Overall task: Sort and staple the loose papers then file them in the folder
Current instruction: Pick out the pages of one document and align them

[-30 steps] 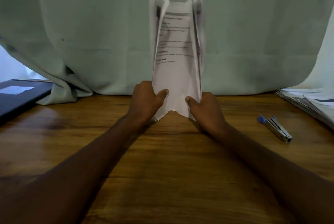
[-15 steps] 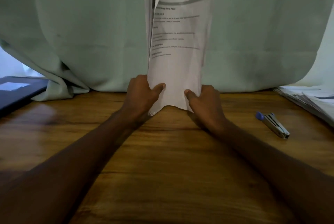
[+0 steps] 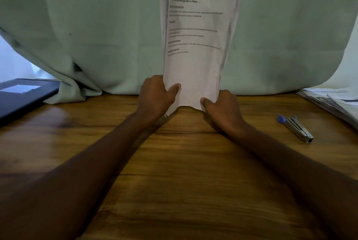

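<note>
A bundle of printed papers (image 3: 195, 46) stands upright on its bottom edge on the wooden table (image 3: 174, 181), at the centre back. My left hand (image 3: 157, 96) grips its lower left side, thumb on the front sheet. My right hand (image 3: 222, 108) grips the lower right corner. The front sheet faces me and its sides curl back. A silver stapler with a blue end (image 3: 295, 129) lies on the table to the right, apart from both hands. A dark folder with a white label (image 3: 21, 94) lies at the left edge.
A stack of loose papers (image 3: 333, 102) lies at the far right of the table. A pale green curtain (image 3: 96, 26) hangs behind the table and drapes onto its back edge. Bare wood stretches between my forearms.
The bundle has risen slightly and its front sheet has flattened and widened toward me, so more print shows. Both hands keep their grip at the bottom.
</note>
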`<state>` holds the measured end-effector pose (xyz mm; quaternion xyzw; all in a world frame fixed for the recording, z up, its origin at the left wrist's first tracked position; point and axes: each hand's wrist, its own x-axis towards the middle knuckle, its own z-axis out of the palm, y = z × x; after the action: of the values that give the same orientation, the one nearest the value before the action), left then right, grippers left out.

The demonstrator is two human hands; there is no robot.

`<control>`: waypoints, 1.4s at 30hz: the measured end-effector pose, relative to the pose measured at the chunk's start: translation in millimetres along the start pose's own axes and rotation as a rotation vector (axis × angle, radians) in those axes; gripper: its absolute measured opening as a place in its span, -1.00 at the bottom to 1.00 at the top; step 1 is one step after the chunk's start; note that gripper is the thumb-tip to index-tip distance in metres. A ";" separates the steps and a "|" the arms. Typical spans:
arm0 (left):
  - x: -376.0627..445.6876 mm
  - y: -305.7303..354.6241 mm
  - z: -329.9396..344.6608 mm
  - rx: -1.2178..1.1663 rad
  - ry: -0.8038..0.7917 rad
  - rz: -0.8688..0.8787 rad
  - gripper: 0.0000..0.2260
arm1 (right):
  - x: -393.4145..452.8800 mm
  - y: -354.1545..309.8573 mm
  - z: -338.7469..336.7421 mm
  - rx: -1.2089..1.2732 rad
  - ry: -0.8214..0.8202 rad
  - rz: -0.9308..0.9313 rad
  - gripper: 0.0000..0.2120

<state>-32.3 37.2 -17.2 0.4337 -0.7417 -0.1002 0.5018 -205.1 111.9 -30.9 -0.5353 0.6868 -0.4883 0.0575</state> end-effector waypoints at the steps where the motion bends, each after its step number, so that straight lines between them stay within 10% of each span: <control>1: -0.7 -0.7 1.3 0.007 -0.015 0.011 -0.58 | -0.6 -0.1 0.0 -0.016 -0.018 -0.002 -0.75; 11: 3.2 -14.6 4.4 -0.100 -0.115 -0.090 -0.56 | -0.7 3.9 1.6 0.019 -0.108 0.079 -0.61; 19: 17.6 -35.4 -36.0 -0.463 -0.589 -0.210 -0.52 | 25.1 0.7 -42.0 0.636 -0.402 0.269 -0.51; 27: 8.2 -24.9 -32.9 -0.562 -0.995 -0.301 -0.57 | 33.1 24.5 -38.0 0.838 -0.249 0.436 -0.68; 42: 40.5 -57.8 -20.2 -0.604 -0.114 -0.634 -0.83 | 21.2 21.5 -14.0 0.717 -0.651 0.360 -0.62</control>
<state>11.0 -22.0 -14.6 0.4675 -0.5358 -0.4853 0.5089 -236.9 102.5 -30.0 -0.4796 0.5039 -0.4833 0.5314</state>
